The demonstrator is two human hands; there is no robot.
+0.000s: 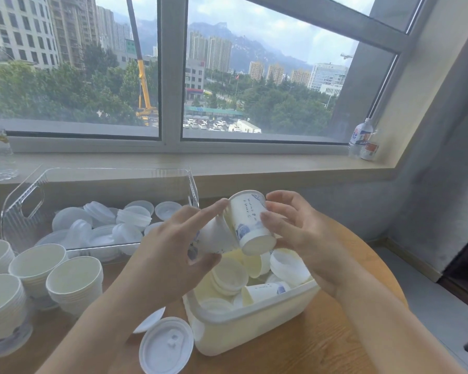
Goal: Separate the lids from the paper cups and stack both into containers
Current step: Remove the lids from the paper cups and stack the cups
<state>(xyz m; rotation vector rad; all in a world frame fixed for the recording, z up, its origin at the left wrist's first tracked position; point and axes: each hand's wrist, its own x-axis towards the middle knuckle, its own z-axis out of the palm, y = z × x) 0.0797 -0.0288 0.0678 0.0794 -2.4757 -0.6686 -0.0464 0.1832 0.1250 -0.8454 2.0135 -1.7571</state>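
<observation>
My right hand point(295, 233) grips a white paper cup with blue print point(250, 220), tilted with its bottom toward me, above the white plastic tub point(254, 322). My left hand point(170, 255) holds a second printed cup point(214, 238) that lies against the first one. The tub below holds several cups and white lids point(229, 275). A clear bin point(22, 209) at the back left contains several loose lids point(133, 217). Stacks of empty cups point(75, 282) stand at the left.
Two loose lids point(166, 345) lie on the wooden table in front of the tub. A window sill runs behind the clear bin, with water bottles point(361, 137) at its right end. The round table edge curves off on the right.
</observation>
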